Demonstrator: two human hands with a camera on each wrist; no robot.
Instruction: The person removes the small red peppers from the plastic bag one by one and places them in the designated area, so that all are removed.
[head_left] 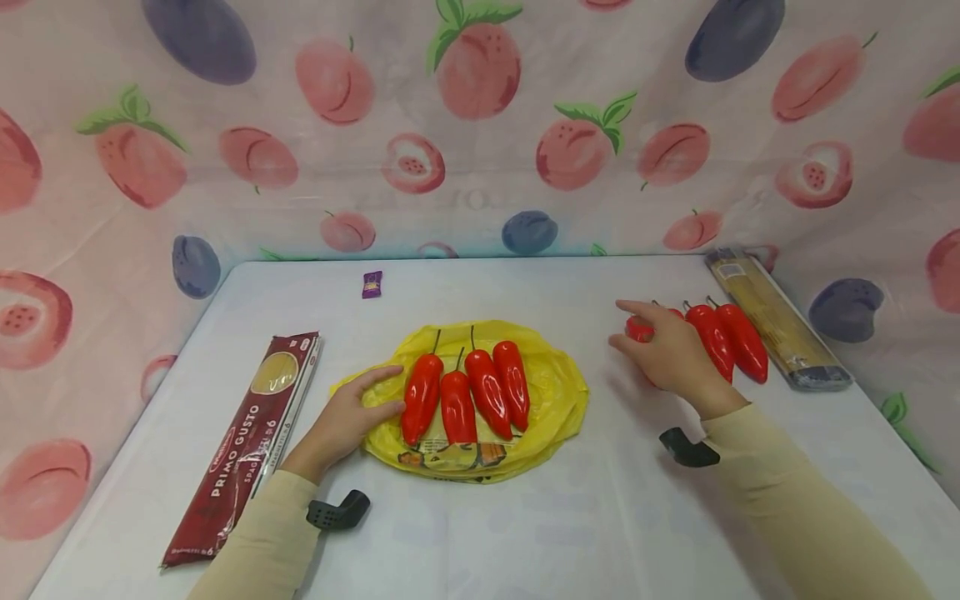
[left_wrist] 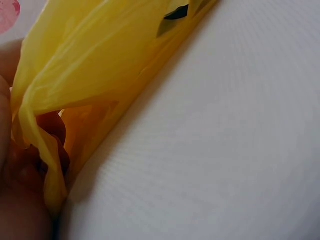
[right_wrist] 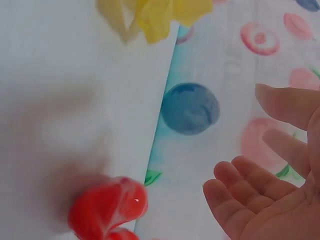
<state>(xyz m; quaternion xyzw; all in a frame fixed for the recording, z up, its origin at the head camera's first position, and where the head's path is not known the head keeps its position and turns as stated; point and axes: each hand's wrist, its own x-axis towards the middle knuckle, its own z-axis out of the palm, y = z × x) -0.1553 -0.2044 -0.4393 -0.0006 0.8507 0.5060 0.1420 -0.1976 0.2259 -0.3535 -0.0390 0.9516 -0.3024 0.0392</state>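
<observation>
A yellow plastic bag lies flat in the middle of the white table, with several glossy red peppers side by side on it. My left hand is at the bag's left edge and grips a fold of the yellow plastic, thumb close to the leftmost pepper. Over a second group of red peppers on the right hovers my right hand, partly hiding them. Its fingers are spread and hold nothing; in the right wrist view a pepper lies apart from the fingertips.
A dark red spaghetti packet lies on the left beside my left forearm. At the far right is a clear pack of pasta. A small purple wrapped sweet lies near the back edge, before a fruit-patterned curtain.
</observation>
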